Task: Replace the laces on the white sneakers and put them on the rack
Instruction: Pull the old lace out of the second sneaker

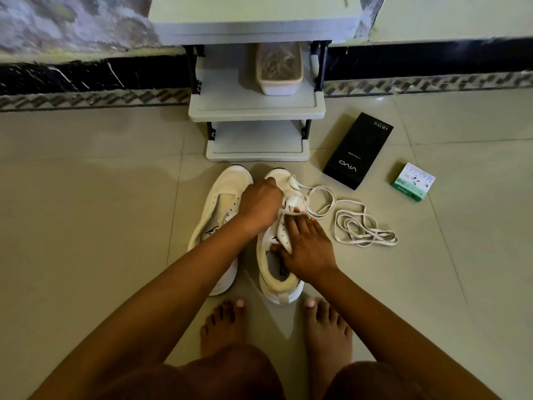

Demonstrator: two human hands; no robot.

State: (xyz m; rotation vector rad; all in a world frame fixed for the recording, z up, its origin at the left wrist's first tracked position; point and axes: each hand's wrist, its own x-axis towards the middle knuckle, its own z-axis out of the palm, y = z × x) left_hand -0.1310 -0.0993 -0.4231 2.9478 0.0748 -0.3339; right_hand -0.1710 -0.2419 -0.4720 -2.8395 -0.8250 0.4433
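Our bare feet (277,327) on floor | right hand (307,249) flat, pressing right sneaker (277,281) | left hand (261,202) curled at its toe-end lace (360,223), which trails right | rack (256,111) straight ahead, sneaker pointing toward it

Bare floor tiles (86,212) lie open left of the sneakers, while a loose lace (360,223), black box (357,151) and green carton (413,181) clutter the right.
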